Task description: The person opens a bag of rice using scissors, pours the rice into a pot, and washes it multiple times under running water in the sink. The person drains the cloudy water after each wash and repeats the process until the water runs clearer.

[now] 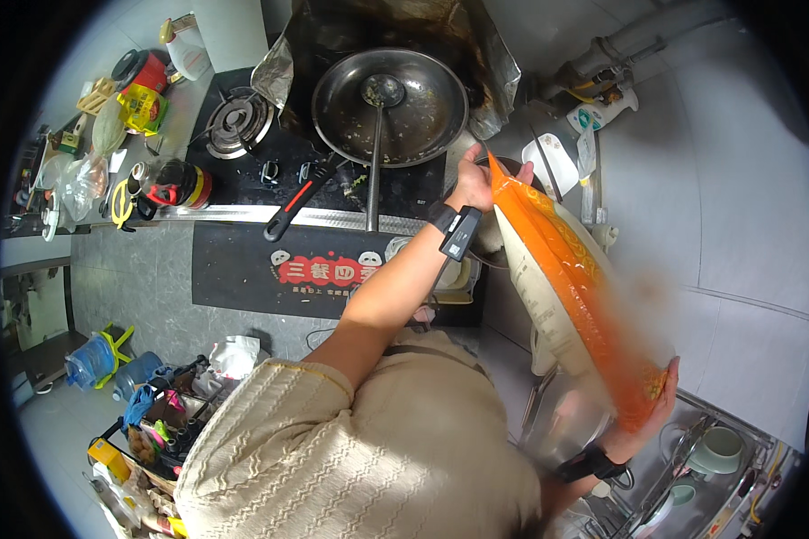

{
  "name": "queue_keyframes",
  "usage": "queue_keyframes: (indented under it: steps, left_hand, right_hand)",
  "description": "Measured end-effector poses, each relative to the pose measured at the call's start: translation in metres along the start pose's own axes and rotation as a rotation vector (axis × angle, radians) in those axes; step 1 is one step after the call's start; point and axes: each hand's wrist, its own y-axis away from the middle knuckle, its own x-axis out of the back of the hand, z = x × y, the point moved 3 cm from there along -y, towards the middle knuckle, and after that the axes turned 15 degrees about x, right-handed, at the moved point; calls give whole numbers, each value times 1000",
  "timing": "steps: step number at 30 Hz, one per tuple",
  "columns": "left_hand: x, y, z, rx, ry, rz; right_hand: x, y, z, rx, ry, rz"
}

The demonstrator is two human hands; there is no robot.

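A large orange and cream plastic bag (546,269), full-looking and bearing print, is held aslant between both hands. My left hand (477,178) grips its narrow corner near the stove. Low at the right, my right hand (654,404) supports the wide end from beneath. Under the narrow corner stands a round pot (489,258), mostly covered by the bag and my arm; something whitish shows inside it. Whether anything leaves the bag cannot be seen. A blurred patch hides part of the bag's right side.
A wok (425,135) with a metal ladle (375,162) sits on the black gas hob (243,182), foil behind it. A black-handled utensil (296,205) overhangs the counter edge. A white dish (554,162) lies right of the pot. A dish rack (674,465) is lower right.
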Motion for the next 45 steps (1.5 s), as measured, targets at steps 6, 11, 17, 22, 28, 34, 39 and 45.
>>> queue_keyframes:
  steps: [6,11,17,22,28,34,39,45]
  left_hand:
    - [-30,13,-17,-211,-95,77]
    - [-53,20,-28,-308,-37,71]
    - [-63,26,-38,-262,-41,90]
    - [-78,32,-57,-316,-32,54]
    - [-80,31,-66,-413,-87,109]
    - [-76,33,-65,-465,-108,91]
    - [-66,38,-63,-581,-211,188]
    - [-39,33,-40,-702,-217,278]
  right_hand:
    - [-5,-7,-13,286,273,-8]
    - [-12,-3,-20,463,347,22]
    - [-9,-7,-32,492,456,22]
    - [-13,2,-46,506,677,-33]
    - [-20,13,-51,502,499,-58]
    - [14,4,-30,350,360,-29]
    - [22,3,-11,164,314,-61]
    - [-10,30,-12,117,126,-125]
